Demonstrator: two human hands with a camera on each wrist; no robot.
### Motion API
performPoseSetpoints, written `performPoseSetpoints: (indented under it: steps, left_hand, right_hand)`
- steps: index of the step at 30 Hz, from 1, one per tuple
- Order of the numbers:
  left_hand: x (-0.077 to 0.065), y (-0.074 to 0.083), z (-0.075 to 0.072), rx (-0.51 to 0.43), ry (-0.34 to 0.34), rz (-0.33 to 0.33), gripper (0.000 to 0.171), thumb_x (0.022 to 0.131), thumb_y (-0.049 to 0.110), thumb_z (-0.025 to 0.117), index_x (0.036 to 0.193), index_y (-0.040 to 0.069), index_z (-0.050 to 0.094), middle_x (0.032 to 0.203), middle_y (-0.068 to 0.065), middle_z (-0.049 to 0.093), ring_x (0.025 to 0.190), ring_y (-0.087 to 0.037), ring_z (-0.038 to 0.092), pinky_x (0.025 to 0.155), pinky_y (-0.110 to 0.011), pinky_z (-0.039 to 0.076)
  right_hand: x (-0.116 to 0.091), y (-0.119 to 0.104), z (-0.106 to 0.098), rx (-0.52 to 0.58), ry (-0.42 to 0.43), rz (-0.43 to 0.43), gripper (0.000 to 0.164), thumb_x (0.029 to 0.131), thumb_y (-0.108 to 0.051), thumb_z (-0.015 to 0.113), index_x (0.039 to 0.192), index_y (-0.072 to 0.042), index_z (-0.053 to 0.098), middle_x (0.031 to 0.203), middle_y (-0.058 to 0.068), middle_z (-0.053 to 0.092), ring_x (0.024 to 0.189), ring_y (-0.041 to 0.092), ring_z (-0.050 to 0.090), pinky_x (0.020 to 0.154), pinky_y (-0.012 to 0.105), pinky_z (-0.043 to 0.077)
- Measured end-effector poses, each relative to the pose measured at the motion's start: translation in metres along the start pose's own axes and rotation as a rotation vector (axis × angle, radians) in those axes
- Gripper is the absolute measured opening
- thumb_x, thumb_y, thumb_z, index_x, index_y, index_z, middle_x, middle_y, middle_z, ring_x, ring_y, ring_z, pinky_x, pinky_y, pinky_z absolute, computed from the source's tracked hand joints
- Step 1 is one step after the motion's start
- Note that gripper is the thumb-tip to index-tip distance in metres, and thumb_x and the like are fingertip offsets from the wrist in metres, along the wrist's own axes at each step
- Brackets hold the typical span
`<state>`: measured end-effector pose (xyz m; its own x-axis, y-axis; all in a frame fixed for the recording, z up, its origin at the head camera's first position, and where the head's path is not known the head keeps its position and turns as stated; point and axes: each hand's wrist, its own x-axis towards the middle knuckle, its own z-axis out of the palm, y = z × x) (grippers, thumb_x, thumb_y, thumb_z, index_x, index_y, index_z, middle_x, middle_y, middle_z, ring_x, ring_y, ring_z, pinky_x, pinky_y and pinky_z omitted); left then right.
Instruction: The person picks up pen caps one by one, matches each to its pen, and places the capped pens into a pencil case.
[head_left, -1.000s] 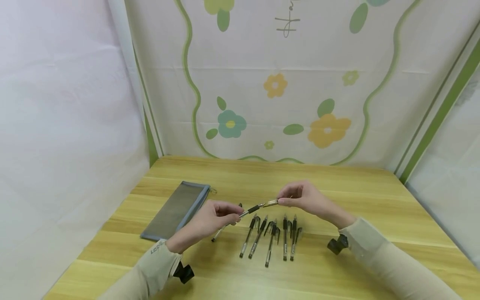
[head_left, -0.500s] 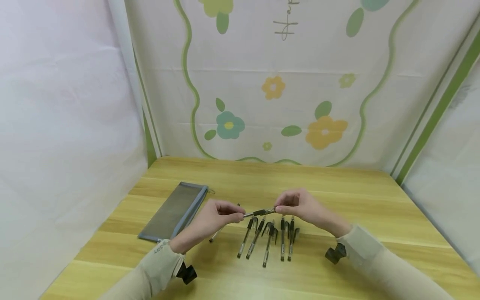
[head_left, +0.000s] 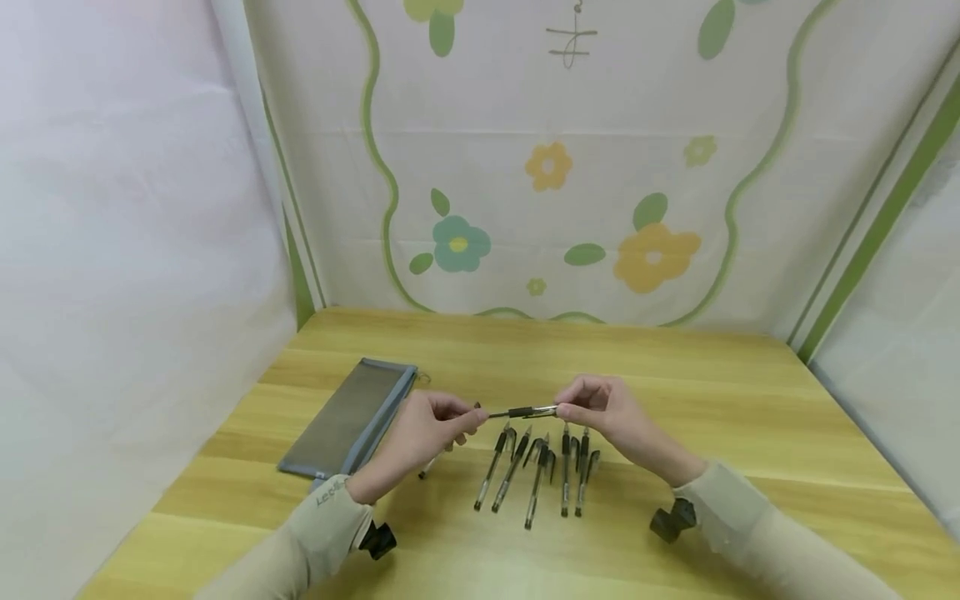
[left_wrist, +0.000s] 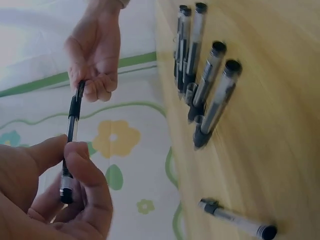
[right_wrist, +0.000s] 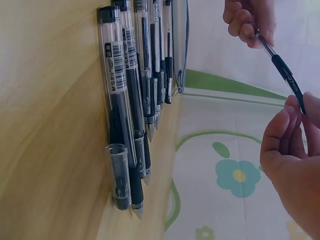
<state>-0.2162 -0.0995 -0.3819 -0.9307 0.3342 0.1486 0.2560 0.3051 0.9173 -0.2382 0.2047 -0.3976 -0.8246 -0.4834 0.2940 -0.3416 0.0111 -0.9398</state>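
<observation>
A gel pen (head_left: 520, 412) with a dark grip is held level above the table, its capped end to the right. My left hand (head_left: 423, 433) pinches its rear barrel between thumb and fingers. My right hand (head_left: 618, 421) pinches the clear cap at the other end. Both hands on this pen (left_wrist: 75, 107) show in the left wrist view. Below, several uncapped gel pens (head_left: 512, 471) lie in a rough row, tips away from me, with clear caps (right_wrist: 118, 175) beside them. Another pen (left_wrist: 237, 220) lies apart, partly hidden by my left hand in the head view.
A grey mesh pencil pouch (head_left: 341, 417) with blue edging lies left of the pens, close to my left forearm. The wooden table (head_left: 675, 367) meets a flowered cloth backdrop (head_left: 480, 150) behind and white cloth walls at both sides.
The cap and the pen tip, just meeting one second ago, have come together. My left hand has risen slightly, and the pen has turned from slanted to nearly level.
</observation>
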Motion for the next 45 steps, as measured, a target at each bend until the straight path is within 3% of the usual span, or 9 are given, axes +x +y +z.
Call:
performPoseSetpoints:
  steps: [4,7,10,13,21,28,32,37,45]
  left_hand:
    - [0.003,-0.002,-0.001,-0.11,-0.025,-0.004,0.016,0.09,0.031,0.075,0.091,0.016,0.079,0.082,-0.013,0.069,0.066,-0.028,0.061,0.061,-0.046,0.055]
    - [0.004,-0.002,0.0,-0.152,-0.025,0.005,0.019,0.089,0.032,0.075,0.096,0.014,0.08,0.088,-0.017,0.069,0.072,-0.034,0.062,0.066,-0.048,0.055]
    - [0.005,0.0,0.002,-0.16,-0.018,0.012,0.022,0.088,0.033,0.076,0.095,0.013,0.08,0.087,-0.017,0.07,0.069,-0.032,0.061,0.064,-0.041,0.055]
    - [0.005,0.001,0.003,-0.172,-0.016,0.014,0.021,0.087,0.03,0.078,0.092,0.01,0.08,0.086,-0.018,0.07,0.064,-0.025,0.059,0.058,-0.032,0.052]
    - [0.007,0.002,0.001,-0.173,-0.044,0.047,0.017,0.088,0.03,0.077,0.091,0.013,0.08,0.082,-0.013,0.07,0.064,-0.03,0.058,0.054,-0.031,0.049]
    - [0.005,-0.003,-0.001,-0.192,-0.037,0.024,0.016,0.088,0.026,0.077,0.089,0.011,0.08,0.081,-0.017,0.07,0.065,-0.031,0.06,0.055,-0.031,0.051]
    - [0.004,-0.005,-0.001,-0.213,-0.033,0.02,0.014,0.088,0.022,0.077,0.091,0.008,0.08,0.079,-0.014,0.07,0.064,-0.025,0.06,0.055,-0.028,0.051]
    - [0.006,-0.008,-0.001,-0.251,-0.042,0.019,0.019,0.089,0.024,0.077,0.095,0.006,0.079,0.082,-0.015,0.071,0.065,-0.022,0.062,0.059,-0.033,0.055]
    - [0.008,-0.011,-0.005,-0.234,-0.025,0.043,0.017,0.09,0.026,0.075,0.094,0.01,0.079,0.084,-0.014,0.071,0.071,-0.036,0.065,0.064,-0.042,0.057]
  right_hand:
    - [-0.002,0.002,-0.001,-0.011,0.033,0.022,0.016,0.092,-0.009,0.071,0.103,0.002,0.068,0.1,0.019,0.065,0.082,0.025,0.062,0.073,0.032,0.054]
    - [-0.004,0.003,-0.004,-0.028,0.059,0.05,0.017,0.091,-0.011,0.072,0.102,0.001,0.069,0.099,0.019,0.066,0.083,0.033,0.062,0.074,0.035,0.055]
    - [-0.005,0.004,-0.006,-0.028,0.073,0.075,0.018,0.089,-0.012,0.074,0.1,0.001,0.071,0.097,0.019,0.067,0.083,0.035,0.063,0.074,0.037,0.055]
    - [-0.006,0.003,-0.007,-0.02,0.068,0.093,0.019,0.087,-0.012,0.076,0.099,0.002,0.071,0.096,0.019,0.068,0.081,0.028,0.064,0.073,0.037,0.056]
    - [-0.004,0.002,-0.006,-0.041,0.066,0.115,0.02,0.087,-0.014,0.077,0.099,0.001,0.072,0.097,0.019,0.069,0.081,0.029,0.066,0.074,0.039,0.056]
    - [0.0,-0.001,0.002,-0.075,0.069,0.125,0.02,0.085,-0.017,0.079,0.097,-0.002,0.074,0.097,0.017,0.069,0.083,0.037,0.065,0.075,0.044,0.056]
    - [0.003,-0.002,0.004,-0.1,0.073,0.122,0.018,0.084,-0.018,0.08,0.095,-0.004,0.074,0.096,0.015,0.069,0.082,0.037,0.065,0.073,0.041,0.056]
    - [0.008,0.002,-0.004,-0.102,0.04,0.086,0.018,0.087,-0.017,0.077,0.097,-0.002,0.072,0.095,0.018,0.069,0.077,0.026,0.065,0.068,0.033,0.055]
    - [0.021,0.004,-0.024,-0.101,0.008,0.108,0.019,0.088,-0.016,0.076,0.101,-0.001,0.071,0.098,0.022,0.067,0.085,0.03,0.065,0.079,0.039,0.056]
